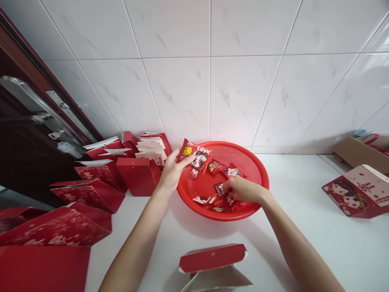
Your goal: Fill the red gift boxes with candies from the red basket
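head | left fingers [186,159] pinch LOVE packet [194,156] | right fingers [228,185] curled in basket [231,144], hold unclear

Home interior, likely an entryway: dark wood door with electronic lock [36,109] on left, white marble-look wall tiles [209,89] at far side, white counter [304,231], red gift boxes [100,194] stacked left.

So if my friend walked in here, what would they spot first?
The big red basket in the middle, with sweets in it and the right hand reaching in among them. Then the left hand, holding a red packet with "LOVE" and a cartoon couple on it at the basket's edge. Lots of red boxes also crowd the left side, by the white tiled wall.
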